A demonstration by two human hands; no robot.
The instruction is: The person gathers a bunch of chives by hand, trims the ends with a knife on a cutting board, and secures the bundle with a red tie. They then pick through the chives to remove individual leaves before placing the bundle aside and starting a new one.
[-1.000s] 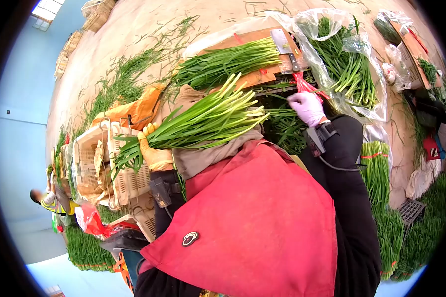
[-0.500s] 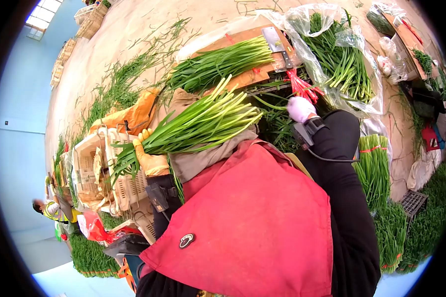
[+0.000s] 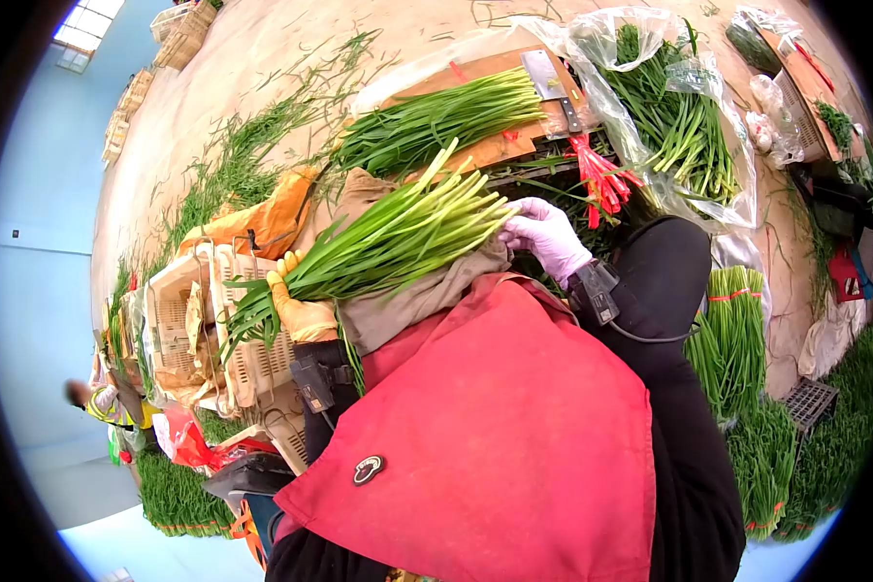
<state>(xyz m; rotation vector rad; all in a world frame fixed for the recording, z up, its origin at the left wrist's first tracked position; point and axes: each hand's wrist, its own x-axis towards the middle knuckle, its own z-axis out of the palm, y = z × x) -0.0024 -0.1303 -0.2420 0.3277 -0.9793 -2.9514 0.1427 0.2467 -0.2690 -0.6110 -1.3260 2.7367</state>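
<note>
My left hand (image 3: 306, 308), in a yellow glove, is closed around the leafy end of a bunch of garlic chives (image 3: 388, 238) lying across my lap. The pale stem ends point right. At those ends is my right hand (image 3: 550, 240) in a pale purple glove, its thumb and fingers bent together on the stem tips. Beyond the lap, a second pile of garlic chives (image 3: 436, 116) rests on a wooden board (image 3: 514, 147). A cleaver (image 3: 550, 87) lies at the pile's stem end. Red ties (image 3: 601, 179) hang off the board's near right corner.
A plastic bag (image 3: 737, 194) of garlic chives lies right of the board. Tied bundles (image 3: 732, 330) stand by my right knee. Plastic crates (image 3: 247, 335) and an orange cloth (image 3: 252, 218) are at left. Loose leaves (image 3: 228, 175) litter the floor. Another person (image 3: 107, 400) is far left.
My right hand has moved left from beside the red ties to the bunch's stem ends; the strand trailing from it is gone. My left hand keeps its hold.
</note>
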